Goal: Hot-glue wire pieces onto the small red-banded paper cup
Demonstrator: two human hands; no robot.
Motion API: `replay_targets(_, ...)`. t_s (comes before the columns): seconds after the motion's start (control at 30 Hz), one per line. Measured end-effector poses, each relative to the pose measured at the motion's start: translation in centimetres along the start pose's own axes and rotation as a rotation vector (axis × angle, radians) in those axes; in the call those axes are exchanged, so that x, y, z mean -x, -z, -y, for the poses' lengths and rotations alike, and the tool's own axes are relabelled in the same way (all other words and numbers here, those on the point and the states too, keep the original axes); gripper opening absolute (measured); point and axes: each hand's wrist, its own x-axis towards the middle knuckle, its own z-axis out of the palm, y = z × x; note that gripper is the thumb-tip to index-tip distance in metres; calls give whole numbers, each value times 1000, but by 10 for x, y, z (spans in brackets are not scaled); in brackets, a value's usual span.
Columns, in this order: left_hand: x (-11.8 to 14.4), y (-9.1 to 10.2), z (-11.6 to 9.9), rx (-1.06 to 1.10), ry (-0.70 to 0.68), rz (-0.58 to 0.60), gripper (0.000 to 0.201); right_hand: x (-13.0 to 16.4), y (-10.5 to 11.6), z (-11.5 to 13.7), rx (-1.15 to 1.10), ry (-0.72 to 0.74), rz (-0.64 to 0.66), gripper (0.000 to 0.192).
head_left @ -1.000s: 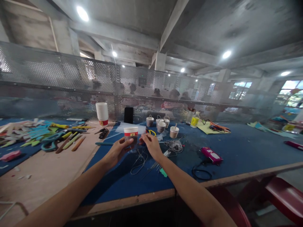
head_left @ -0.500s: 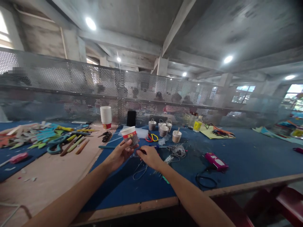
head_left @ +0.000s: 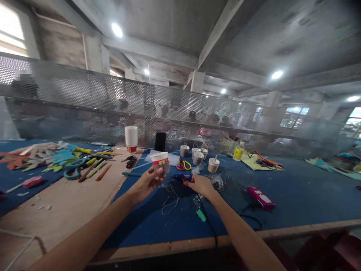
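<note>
A worker's left hand [head_left: 150, 182] pinches the grey-wrapped lower part of a red-banded white paper cup [head_left: 160, 162], held slightly tilted just left of a pair of scissors with red and yellow handles [head_left: 184, 165]. On the near side of those scissors, the right hand [head_left: 203, 184] is wrapped around the rear of a blue glue gun [head_left: 182, 176], its nozzle toward the left and well apart from the other hand. A black cord [head_left: 208, 220] trails from below that grip toward the table edge, passing a green scrap [head_left: 201, 215] nearer the camera than the scissors. Right of the scissors stand small grey cups with looped handles [head_left: 199, 156], a cup with a stick in it [head_left: 213, 165] and, lower down, a tangle of grey string [head_left: 218, 182]. A magenta box [head_left: 261, 197] lies well to their right. Left of and beyond the scissors are a black phone [head_left: 160, 142] propped upright and a stack of white paper cups [head_left: 131, 138]; teal-handled shears [head_left: 72, 169] lie farther left.
</note>
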Motion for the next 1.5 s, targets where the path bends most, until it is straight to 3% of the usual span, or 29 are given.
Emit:
replay_targets(0.1,0,-1,0,-3,8,1,15,-3,-7,-2,2,-25,13,51)
replay_targets(0.23,0,0,0,-6,13,-23,12,-5,-10,1,-2,-29,21,40)
replay_targets(0.37,-2,1,1,-27,14,-39,11,-6,-9,-3,-146,-98,-81,31)
replay_targets(0.43,-2,2,1,-32,5,-33,11,-9,-9,-7,-307,-98,-165,28)
replay_targets(0.57,-3,3,0,-34,-12,5,12,-12,-7,-7,-869,25,-267,37)
replay_targets(0.7,-3,3,-1,-14,-12,-10,10,-4,-1,5,-1336,140,-205,39)
replay_targets(0.77,-2,3,-1,-14,-3,-18,14,4,3,12,-1452,213,-164,38)
replay_targets(0.87,-2,2,-1,-12,8,-25,21,16,12,21,-1408,308,-162,32)
replay_targets(1.0,-2,1,0,-10,14,-30,20,29,19,29,-1205,305,-156,36)
replay_targets(1.13,-3,3,1,-32,17,-19,20,34,15,33,-1157,301,-170,39)
replay_targets(1.5,-6,5,3,-34,35,-45,21,34,1,35,-840,409,-417,31)
